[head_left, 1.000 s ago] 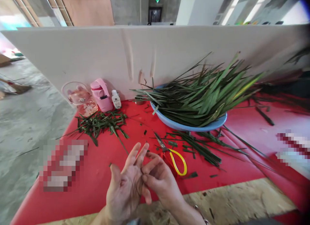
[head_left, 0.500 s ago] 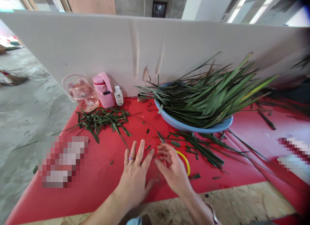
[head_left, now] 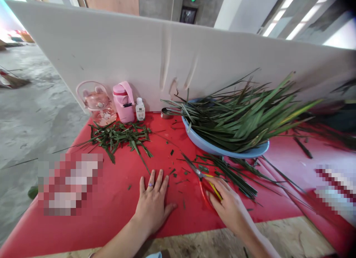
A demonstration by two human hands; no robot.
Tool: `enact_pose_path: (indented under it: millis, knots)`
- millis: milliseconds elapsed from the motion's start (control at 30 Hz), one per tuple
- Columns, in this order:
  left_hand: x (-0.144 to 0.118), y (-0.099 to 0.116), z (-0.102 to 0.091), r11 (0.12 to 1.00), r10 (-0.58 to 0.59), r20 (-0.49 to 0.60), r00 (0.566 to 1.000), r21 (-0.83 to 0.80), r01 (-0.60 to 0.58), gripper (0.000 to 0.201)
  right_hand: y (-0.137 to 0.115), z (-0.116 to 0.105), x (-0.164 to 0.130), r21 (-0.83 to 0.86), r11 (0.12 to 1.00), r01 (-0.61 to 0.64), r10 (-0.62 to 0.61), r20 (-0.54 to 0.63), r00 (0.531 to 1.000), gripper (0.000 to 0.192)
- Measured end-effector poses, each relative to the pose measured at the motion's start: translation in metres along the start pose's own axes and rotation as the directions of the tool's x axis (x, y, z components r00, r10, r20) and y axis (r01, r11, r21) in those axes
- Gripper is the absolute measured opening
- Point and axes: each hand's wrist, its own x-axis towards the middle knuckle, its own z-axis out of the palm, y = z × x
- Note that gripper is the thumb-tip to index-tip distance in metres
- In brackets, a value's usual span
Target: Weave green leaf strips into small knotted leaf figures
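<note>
In the head view, a blue basin (head_left: pixel 198 141) heaped with long green leaves (head_left: pixel 239 117) stands on the red-covered tabletop (head_left: pixel 116 221), many of the leaves sticking out past its rim on both sides. Nearer the person than the basin and to its left, the left hand (head_left: pixel 153 202) lies palm down on the tabletop, fingers spread wide and holding nothing, with a ring (head_left: pixel 150 185) on one finger. On the person's side of the basin, the right hand (head_left: pixel 229 204) is curled around the handles of the scissors (head_left: pixel 197 172), one red and one yellow; how firmly it grips cannot be told. The scissors lie in front of the basin's left part, blades pointing away from the person and leftward. Small green scraps (head_left: pixel 174 173) are scattered left of the blades, in front of the basin, while a bundle of narrow leaf strips (head_left: pixel 241 182) rests close before its near edge. Well to the basin's left is a pile of short cut pieces (head_left: pixel 119 137); behind that pile, also left of the basin, stand a clear pink bottle (head_left: pixel 101 106), a solid pink bottle (head_left: pixel 124 106) and a small white bottle (head_left: pixel 140 109). A white panel (head_left: pixel 125 58) rises behind the basin.
</note>
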Motion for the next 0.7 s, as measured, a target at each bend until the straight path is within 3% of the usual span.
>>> enact_pose_path:
  millis: [67, 167, 233, 300, 367, 433, 500, 567, 633, 700]
  knots:
    - [0.002, -0.003, -0.001, 0.986, -0.086, -0.087, 0.992, -0.149, 0.073, 0.067, 0.006, -0.01, -0.017, 0.026, 0.996, 0.085, -0.087, 0.108, 0.99, 0.036]
    - [0.004, -0.007, -0.006, 0.865, -0.322, -0.212, 0.923, -0.463, 0.195, 0.062, 0.031, -0.015, -0.036, 0.043, 0.992, 0.115, -0.122, 0.213, 0.969, 0.031]
    - [0.004, -0.01, -0.01, 0.765, -0.416, -0.182, 0.891, -0.6, 0.235, 0.063, 0.052, -0.014, -0.039, 0.003, 0.999, 0.035, -0.035, 0.117, 0.992, 0.026]
    - [0.001, -0.012, -0.012, 0.716, -0.439, -0.129, 0.889, -0.648, 0.26, 0.066, 0.062, -0.013, -0.034, -0.032, 0.995, -0.09, 0.088, -0.04, 0.995, 0.024]
    - [-0.003, -0.015, -0.011, 0.702, -0.443, -0.131, 0.887, -0.665, 0.253, 0.066, 0.05, -0.01, -0.024, -0.009, 0.989, -0.149, 0.147, -0.111, 0.983, 0.024]
    - [-0.005, -0.018, -0.007, 0.698, -0.448, -0.182, 0.875, -0.683, 0.216, 0.064, 0.018, -0.002, -0.016, 0.061, 0.991, -0.12, 0.125, -0.102, 0.987, 0.024]
    - [-0.006, -0.021, -0.003, 0.698, -0.449, -0.216, 0.867, -0.691, 0.188, 0.063, -0.018, 0.01, -0.011, 0.156, 0.987, -0.044, 0.041, 0.018, 0.999, 0.027]
    - [-0.005, -0.024, -0.001, 0.7, -0.448, -0.218, 0.867, -0.689, 0.188, 0.061, -0.038, 0.021, -0.012, 0.186, 0.982, -0.033, 0.012, 0.114, 0.993, 0.025]
    - [-0.004, -0.025, 0.0, 0.699, -0.455, -0.209, 0.866, -0.686, 0.201, 0.061, -0.033, 0.024, -0.018, 0.091, 0.986, -0.142, 0.139, 0.031, 0.99, 0.024]
    - [-0.003, -0.025, -0.001, 0.689, -0.468, -0.191, 0.863, -0.69, 0.221, 0.061, -0.012, 0.02, -0.026, -0.03, 0.955, -0.295, 0.291, -0.09, 0.952, 0.021]
